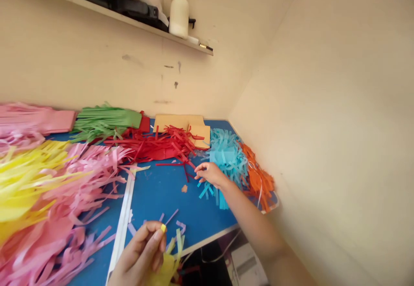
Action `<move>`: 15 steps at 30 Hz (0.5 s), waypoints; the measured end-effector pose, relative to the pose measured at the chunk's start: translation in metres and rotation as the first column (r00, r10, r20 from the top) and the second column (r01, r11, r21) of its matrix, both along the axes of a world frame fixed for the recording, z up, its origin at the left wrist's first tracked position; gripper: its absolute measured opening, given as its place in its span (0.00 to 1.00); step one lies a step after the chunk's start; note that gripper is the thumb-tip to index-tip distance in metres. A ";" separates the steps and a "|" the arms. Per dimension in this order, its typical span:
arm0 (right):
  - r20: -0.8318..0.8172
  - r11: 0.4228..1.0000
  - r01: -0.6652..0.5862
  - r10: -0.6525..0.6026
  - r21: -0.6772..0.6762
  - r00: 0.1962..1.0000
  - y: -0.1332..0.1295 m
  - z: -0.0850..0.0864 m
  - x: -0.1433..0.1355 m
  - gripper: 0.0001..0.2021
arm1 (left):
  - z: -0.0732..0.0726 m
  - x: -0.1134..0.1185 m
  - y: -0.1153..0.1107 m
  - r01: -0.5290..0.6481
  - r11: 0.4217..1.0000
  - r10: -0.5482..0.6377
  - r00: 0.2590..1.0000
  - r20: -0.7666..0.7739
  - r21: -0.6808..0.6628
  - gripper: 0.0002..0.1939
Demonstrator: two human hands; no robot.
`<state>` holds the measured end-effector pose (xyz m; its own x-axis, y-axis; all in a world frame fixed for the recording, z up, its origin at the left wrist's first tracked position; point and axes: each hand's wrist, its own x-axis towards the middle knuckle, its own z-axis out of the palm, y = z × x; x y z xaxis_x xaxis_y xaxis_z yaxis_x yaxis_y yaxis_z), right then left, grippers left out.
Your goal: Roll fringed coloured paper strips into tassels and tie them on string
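Low in the view, my left hand (145, 251) is closed in a pinch, with a small yellow paper end (163, 228) showing between thumb and forefinger. Pale yellow fringed paper (166, 268) hangs just below and behind these fingers; I cannot tell if it is one piece with that end. My right hand (210, 174) is stretched over the blue table (155, 191), its fingers loosely bent and apart, with nothing visible in them. Light blue fringed paper (223, 152) lies right beside that hand, and strips of red fringed paper (161, 146) reach close to its fingertips.
Pink (58, 120), green (110, 120) and yellow fringed paper (22, 187) is heaped at left. Orange fringed paper (260, 176) lies by the right wall. Folded tan paper (177, 121) rests at the back. A white bottle (179, 14) stands on the shelf (129, 22) above.
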<state>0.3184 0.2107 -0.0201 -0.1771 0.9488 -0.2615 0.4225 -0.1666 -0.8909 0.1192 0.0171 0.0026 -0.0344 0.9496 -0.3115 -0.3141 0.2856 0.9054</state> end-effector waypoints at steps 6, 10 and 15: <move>-0.417 0.994 -0.106 0.108 0.029 0.903 -0.110 0.008 -0.020 0.10 | -0.015 -0.001 0.004 0.070 0.996 -0.051 0.958 -0.283 0.055 0.23; -0.552 0.999 0.013 0.018 0.051 0.834 -0.153 0.005 -0.034 0.11 | -0.014 0.000 0.002 0.094 0.980 -0.002 0.885 -0.465 0.175 0.21; -0.574 0.999 0.006 0.024 0.051 0.819 -0.161 0.010 -0.033 0.08 | -0.010 -0.003 0.002 0.178 0.889 0.163 0.738 -0.655 0.421 0.14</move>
